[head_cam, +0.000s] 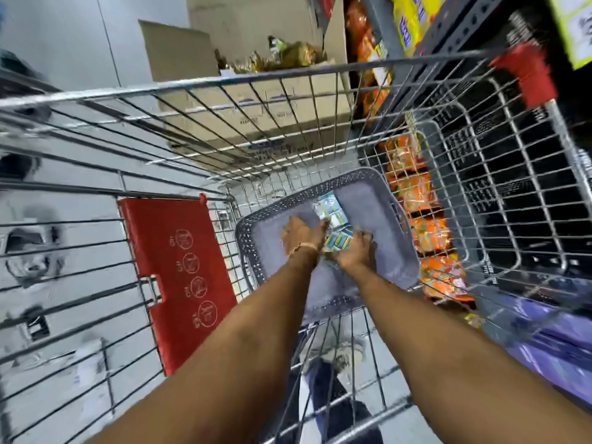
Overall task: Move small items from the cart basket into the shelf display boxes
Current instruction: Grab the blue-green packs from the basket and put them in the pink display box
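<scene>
A grey plastic basket [374, 200] sits at the bottom of a wire shopping cart [224, 81]. Small blue, white and yellow packets [331, 213] lie in a row in its middle. Both my arms reach down into the basket. My left hand [302, 235] presses on the left side of the packets, fingers curled against them. My right hand [355, 254] closes around the near end of the same bunch of packets. The packets under my hands are mostly hidden. The frame is motion-blurred.
The cart's red child-seat flap [179, 277] hangs at the left. An open cardboard box [256, 100] stands beyond the cart's front. Shelves with orange snack packs [426, 232] and purple packages [557, 347] run along the right. My shoe [346, 354] shows below the cart.
</scene>
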A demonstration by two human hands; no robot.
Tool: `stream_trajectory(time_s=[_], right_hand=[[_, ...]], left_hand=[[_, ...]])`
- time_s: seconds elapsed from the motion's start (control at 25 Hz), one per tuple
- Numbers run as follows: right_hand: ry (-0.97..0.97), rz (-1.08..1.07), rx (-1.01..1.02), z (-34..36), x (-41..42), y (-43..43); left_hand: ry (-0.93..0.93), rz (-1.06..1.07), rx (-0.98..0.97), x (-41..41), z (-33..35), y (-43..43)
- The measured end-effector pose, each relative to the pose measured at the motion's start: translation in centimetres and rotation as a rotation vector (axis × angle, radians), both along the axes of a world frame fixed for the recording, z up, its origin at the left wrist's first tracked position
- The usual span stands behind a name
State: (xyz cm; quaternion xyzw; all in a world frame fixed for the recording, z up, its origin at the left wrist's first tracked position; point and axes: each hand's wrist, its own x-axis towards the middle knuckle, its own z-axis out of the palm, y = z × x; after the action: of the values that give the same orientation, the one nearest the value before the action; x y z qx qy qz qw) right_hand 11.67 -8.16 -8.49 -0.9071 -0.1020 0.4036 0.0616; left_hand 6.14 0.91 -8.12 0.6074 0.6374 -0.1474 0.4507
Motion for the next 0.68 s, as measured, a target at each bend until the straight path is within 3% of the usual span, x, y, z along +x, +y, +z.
stream_trajectory(time_s=[0.12,0.24,0.52,0.68], right_hand=[[-0.157,0.187,-0.063,-1.8,-0.2,0.1],[-0.164,0.263,-0.085,-2.3,0.7,-0.3],[0.101,-0.021,0.001,2.9,1.4,-0.9],[0.039,-0.075,0.114,10.6,3.6,-2.3]], left_hand=[[0.09,0.139,-0.011,3.8,-1.3,0.3],[0.119,0.188,0.002,5.1,-1.9,0.2],[-0.213,0.216,0.129,3.7,1.0,-0.1],[-0.553,0.25,-0.091,1.7,4.9,-0.4]])
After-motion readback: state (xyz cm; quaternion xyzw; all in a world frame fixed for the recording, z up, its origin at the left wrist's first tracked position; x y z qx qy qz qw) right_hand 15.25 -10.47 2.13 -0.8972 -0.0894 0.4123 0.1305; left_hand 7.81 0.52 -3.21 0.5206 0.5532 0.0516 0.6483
